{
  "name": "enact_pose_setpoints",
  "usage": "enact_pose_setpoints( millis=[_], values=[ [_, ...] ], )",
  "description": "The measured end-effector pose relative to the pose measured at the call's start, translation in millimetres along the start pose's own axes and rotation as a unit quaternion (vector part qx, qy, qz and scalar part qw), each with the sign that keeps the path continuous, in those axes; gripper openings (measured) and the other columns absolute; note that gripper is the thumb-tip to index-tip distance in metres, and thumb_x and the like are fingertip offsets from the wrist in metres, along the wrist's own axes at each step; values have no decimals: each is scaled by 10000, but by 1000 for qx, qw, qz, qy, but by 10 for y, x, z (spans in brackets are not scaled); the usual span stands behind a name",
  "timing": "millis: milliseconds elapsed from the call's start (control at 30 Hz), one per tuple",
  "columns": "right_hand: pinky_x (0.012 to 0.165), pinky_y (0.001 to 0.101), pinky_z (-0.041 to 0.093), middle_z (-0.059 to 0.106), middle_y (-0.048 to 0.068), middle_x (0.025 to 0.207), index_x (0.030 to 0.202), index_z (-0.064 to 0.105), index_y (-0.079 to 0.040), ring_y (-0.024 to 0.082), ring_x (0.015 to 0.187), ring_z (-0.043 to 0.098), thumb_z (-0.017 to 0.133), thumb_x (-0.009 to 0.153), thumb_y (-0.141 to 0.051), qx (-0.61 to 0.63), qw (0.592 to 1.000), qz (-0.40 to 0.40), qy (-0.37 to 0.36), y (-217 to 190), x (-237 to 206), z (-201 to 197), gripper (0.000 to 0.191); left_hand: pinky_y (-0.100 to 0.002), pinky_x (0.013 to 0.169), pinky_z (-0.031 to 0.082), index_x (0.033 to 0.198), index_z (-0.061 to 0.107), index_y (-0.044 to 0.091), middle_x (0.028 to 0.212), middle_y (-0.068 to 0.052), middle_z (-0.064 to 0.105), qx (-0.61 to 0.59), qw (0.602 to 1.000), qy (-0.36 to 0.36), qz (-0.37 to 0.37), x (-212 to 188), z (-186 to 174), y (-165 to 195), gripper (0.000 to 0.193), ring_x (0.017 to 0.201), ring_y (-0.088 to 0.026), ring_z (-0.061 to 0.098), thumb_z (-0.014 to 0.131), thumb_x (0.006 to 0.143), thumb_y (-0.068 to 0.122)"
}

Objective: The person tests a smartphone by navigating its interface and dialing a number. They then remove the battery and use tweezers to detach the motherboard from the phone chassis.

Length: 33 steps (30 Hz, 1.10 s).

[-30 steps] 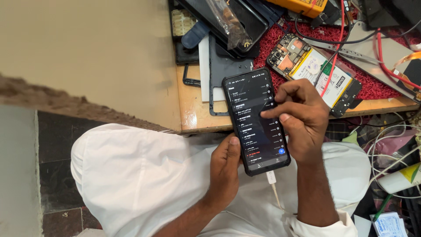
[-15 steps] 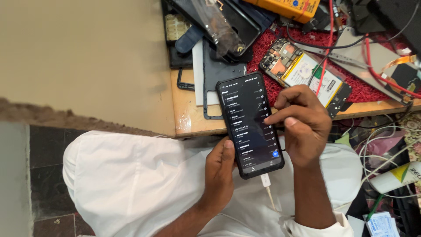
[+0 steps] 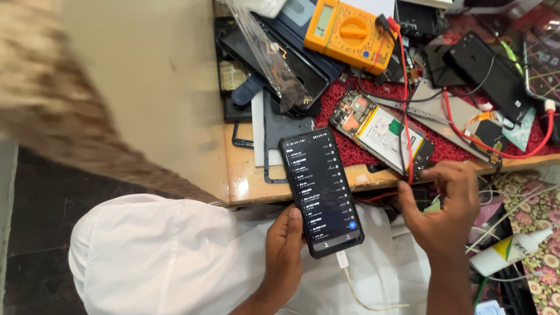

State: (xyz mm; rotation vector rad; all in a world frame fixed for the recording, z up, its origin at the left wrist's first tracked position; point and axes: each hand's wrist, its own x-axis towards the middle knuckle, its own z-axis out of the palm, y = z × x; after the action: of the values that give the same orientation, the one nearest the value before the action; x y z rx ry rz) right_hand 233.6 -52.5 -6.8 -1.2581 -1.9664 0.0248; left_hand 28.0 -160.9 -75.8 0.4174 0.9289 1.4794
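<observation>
Crowded wooden worktop point(image 3: 251, 181) across the upper right of the frame, strewn with phone parts over a red mat point(image 3: 350, 153); pale wall at upper left, white-clad lap along the bottom

Held at centre frame, over the worktop's near edge: a dark smartphone point(image 3: 321, 191), gripped from below by the left hand point(image 3: 284, 255). Fingers point(image 3: 293, 217) wrapped round the lower left side, thumb lying along the edge, closed firmly enough to carry it. Tilted with its top toward upper left and screen up, probably so as to be read from above. Screen lit, black background, a list of white lines with small round marks down the right side and a blue dot near the bottom. White cable point(image 3: 357, 291) plugged into the lower end and trailing down over the lap, slack enough to let the phone be lifted

Right hand point(image 3: 444, 214) at right of centre, clear of the phone, fingers curled in a loose pinch at the red wire point(image 3: 406, 134) where it drops over the worktop's edge; cannot tell whether actually gripping or only touching

Just above that hand, an opened phone point(image 3: 382, 135) lying back-off on the mat, battery and board exposed, within easy reach. Orange multimeter point(image 3: 349, 33) at top centre, its red lead running down past the opened phone. White bottle point(image 3: 508, 252) lying at lower right among loose wires
</observation>
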Motion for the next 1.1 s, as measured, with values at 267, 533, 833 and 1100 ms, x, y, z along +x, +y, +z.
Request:
enact_pose_setpoints(
  millis=[267, 533, 833, 1100],
  values=[
    [800, 202, 521, 624, 60, 1059, 1051, 574, -15, 67, 882, 604, 741, 966, 50, 161, 983, 84, 33, 327, -151, 69, 198, -256, 668, 552, 1166, 666, -23, 889, -45, 713, 12, 1000, 18, -13, 26, 14, -15, 456, 733, -76, 645, 409, 1072, 342],
    [617, 216, 417, 590, 38, 837, 921, 554, -1, 65, 698, 544, 705, 953, 65, 343, 928, 109, 101, 322, -194, -457, 169, -230, 667, 535, 1167, 671, -31, 882, -33, 703, 15, 1000, -4, 7, 26, 9, -6, 470, 728, -57, 620, 397, 1095, 345],
    [532, 274, 241, 365, 8, 621, 691, 359, -22, 60, 541, 333, 560, 917, 132, 511, 854, 76, 56, 114, -190, -511, 339, -248, 678, 559, 1169, 660, -35, 912, -47, 716, -9, 1000, -14, 6, 38, 10, -1, 469, 750, -69, 650, 394, 1090, 343],
    [534, 286, 264, 381, 31, 598, 742, 351, -38, 85, 527, 349, 547, 903, 135, 499, 856, 122, 55, -6, -118, -355, 307, -254, 701, 566, 1176, 665, -33, 925, -48, 724, -3, 1000, -6, -2, 36, 36, 33, 477, 767, -75, 658, 399, 1082, 351]
  ],
)
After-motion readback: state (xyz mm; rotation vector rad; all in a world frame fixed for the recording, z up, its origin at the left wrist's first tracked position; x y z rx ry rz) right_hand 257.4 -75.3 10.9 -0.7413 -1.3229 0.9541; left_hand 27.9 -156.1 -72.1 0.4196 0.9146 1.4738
